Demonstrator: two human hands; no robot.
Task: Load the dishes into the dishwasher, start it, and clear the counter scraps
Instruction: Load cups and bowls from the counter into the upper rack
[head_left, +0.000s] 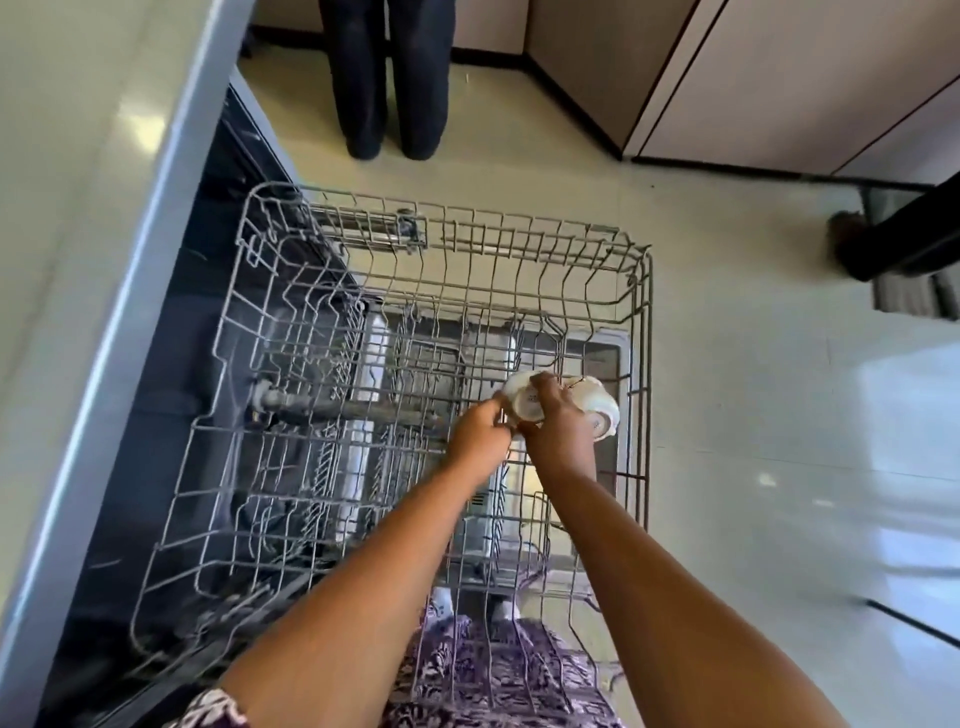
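Counter (78, 208) at left, upper rack (415, 415) pulled out over the open dishwasher. My left hand (480, 434) pinches the near small bowl (522, 397) upside down so it drains; my right hand (558, 423) grips it too, steadying it beside the second bowl (602, 408) at the rack's right edge.

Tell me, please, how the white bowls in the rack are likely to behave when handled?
The white bowls look glazed ceramic, so probably rigid, breakable and somewhat slippery. They lie tilted among the wire rack tines, so a nudge may tip them. The right hand grips one; the left hand helps.
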